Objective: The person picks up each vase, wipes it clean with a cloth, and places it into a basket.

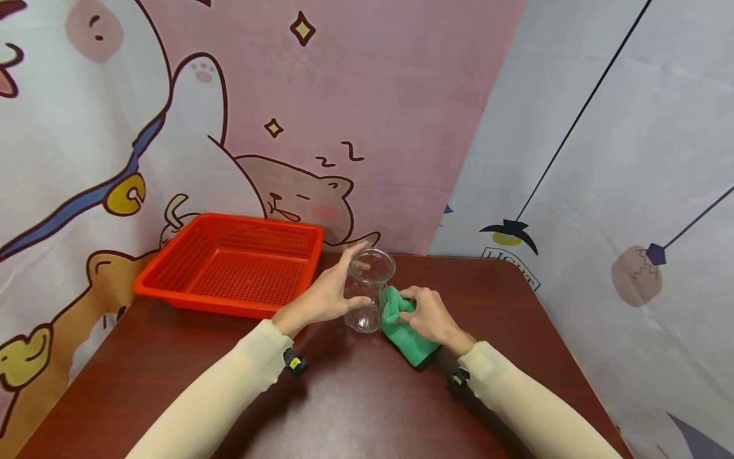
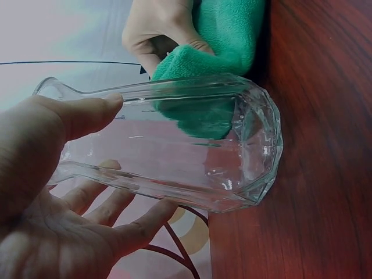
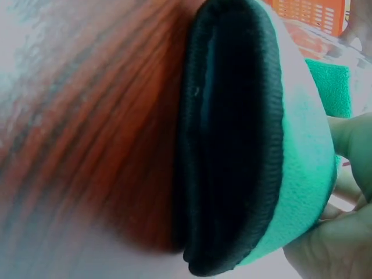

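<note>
My left hand (image 1: 327, 296) wraps its thumb and fingers around the glass jar (image 1: 369, 290), which stands upright on the table (image 1: 355, 401) just right of the red basket (image 1: 229, 264). My right hand (image 1: 430, 315) clutches the green cloth (image 1: 404, 325), pressing it against the jar's right side.

Green cloth (image 3: 302, 174) with black edge, folded, filling the centre; right hand (image 3: 337, 232) gripping it at lower right; reddish wooden table (image 3: 104, 133) beneath; orange basket (image 3: 314, 11) at top right.
</note>
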A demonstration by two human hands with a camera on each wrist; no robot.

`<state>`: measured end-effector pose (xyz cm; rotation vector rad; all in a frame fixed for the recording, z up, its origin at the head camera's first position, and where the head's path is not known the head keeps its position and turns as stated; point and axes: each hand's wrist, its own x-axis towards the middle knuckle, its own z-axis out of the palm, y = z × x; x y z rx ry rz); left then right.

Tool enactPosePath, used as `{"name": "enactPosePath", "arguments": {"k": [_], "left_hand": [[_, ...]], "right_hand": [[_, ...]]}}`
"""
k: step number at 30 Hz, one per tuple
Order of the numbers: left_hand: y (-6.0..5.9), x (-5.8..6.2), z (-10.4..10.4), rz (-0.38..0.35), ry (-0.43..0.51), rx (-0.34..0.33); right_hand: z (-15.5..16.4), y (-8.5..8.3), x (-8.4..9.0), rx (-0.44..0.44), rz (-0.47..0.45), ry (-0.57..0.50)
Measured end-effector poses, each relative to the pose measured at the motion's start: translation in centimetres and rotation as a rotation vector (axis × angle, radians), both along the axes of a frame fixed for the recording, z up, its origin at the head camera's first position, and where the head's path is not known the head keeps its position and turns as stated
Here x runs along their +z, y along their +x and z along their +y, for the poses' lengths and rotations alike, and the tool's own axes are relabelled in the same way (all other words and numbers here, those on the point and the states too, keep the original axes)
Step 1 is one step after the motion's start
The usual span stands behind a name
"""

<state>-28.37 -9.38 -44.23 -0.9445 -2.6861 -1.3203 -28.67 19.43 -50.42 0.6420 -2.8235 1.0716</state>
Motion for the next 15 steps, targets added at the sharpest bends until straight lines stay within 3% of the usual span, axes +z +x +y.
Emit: {"name": "enactPosePath", "arguments": {"k": [15], "left_hand": [[0.2, 0.0, -0.1, 0.014, 0.011, 0.001]], "right_hand": [[-0.4, 0.1, 1.1, -0.011, 0.024, -0.041]]}}
